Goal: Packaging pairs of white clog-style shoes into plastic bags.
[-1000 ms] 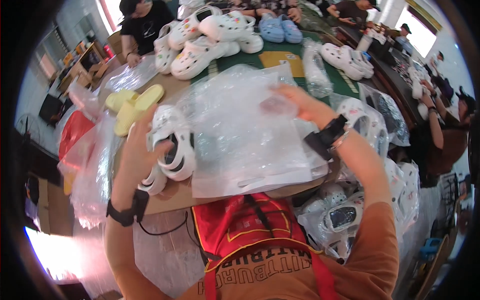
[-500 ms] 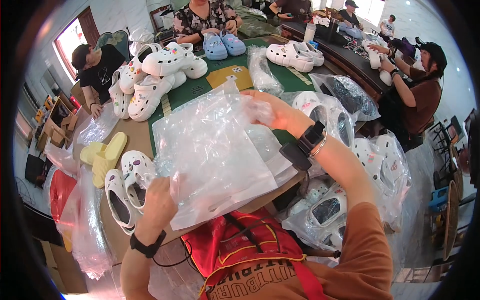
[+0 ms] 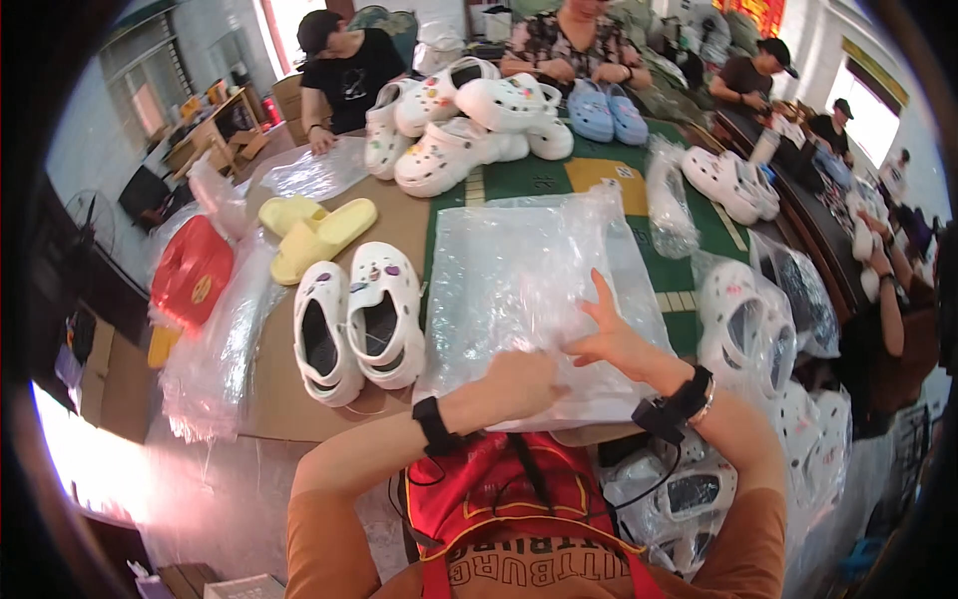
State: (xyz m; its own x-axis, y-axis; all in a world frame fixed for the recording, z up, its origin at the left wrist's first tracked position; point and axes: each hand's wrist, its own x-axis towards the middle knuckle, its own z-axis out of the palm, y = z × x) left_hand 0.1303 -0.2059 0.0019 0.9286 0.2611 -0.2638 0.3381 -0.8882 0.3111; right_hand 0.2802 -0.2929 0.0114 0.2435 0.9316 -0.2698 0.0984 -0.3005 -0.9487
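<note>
A stack of clear plastic bags (image 3: 489,265) lies flat on the table in front of me, over a white sheet or bag at the near edge. My left hand (image 3: 521,383) is closed, knuckles up, on the near part of the top bag, its fingertips mostly hidden. Beside it my right hand (image 3: 627,344) is open over the plastic, fingers spread and slightly blurred. Just left of the bags stands a pair of white clogs (image 3: 384,319) with small charms, toes pointing away from me.
Yellow slides (image 3: 309,240) sit at the left, near a red bag (image 3: 193,272) and loose plastic. Piled white clogs (image 3: 449,150) and blue clogs (image 3: 604,112) stand farther back. Bagged clogs (image 3: 733,319) crowd the right. Several people are around the tables.
The plastic bag went from being held up between both hands to lying flat. My left hand moved right over it; my right hand came nearer and opened. The view swung left.
</note>
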